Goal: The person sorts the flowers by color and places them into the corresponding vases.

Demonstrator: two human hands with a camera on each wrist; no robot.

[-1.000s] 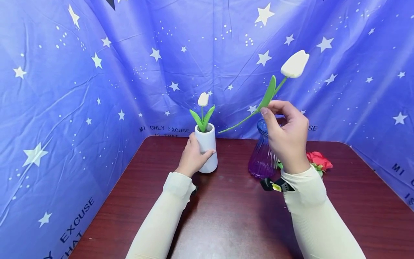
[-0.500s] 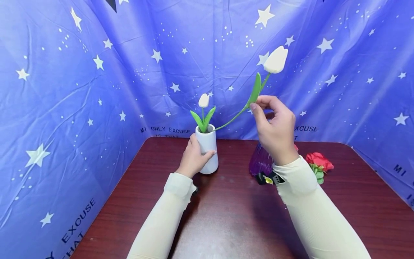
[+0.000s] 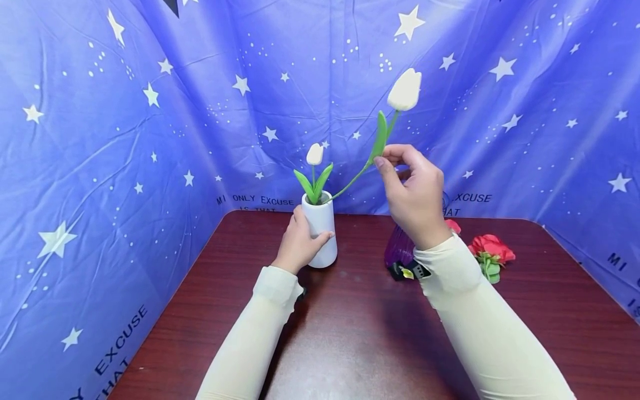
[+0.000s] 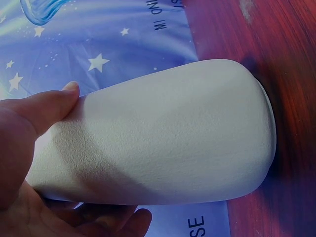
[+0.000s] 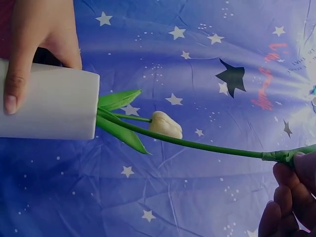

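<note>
A white vase (image 3: pixel 321 239) stands upright on the table, with a white tulip (image 3: pixel 314 154) and its two green leaves rising from its mouth. My left hand (image 3: pixel 298 241) grips the vase's side, thumb across the front; the left wrist view shows the thumb and fingers around the vase (image 4: pixel 163 133). My right hand (image 3: pixel 417 191) pinches a second white tulip (image 3: pixel 404 90) by its green stem near the leaf, between thumb and fingertips. This stem slants down left, and its lower end is at the vase's mouth. In the right wrist view the stem (image 5: pixel 212 147) passes the first tulip (image 5: pixel 165 125).
Behind my right hand a purple ribbed glass vase (image 3: pixel 398 247) is partly hidden. To its right, red artificial flowers (image 3: pixel 491 248) with green leaves lie on the dark red wooden table (image 3: pixel 350 328). A blue star-printed cloth (image 3: pixel 280 66) hangs around the back and sides.
My right hand has moved left with the held tulip, bringing its stem end from beside the white vase to its mouth. The red flowers show more now. My left hand stays put.
</note>
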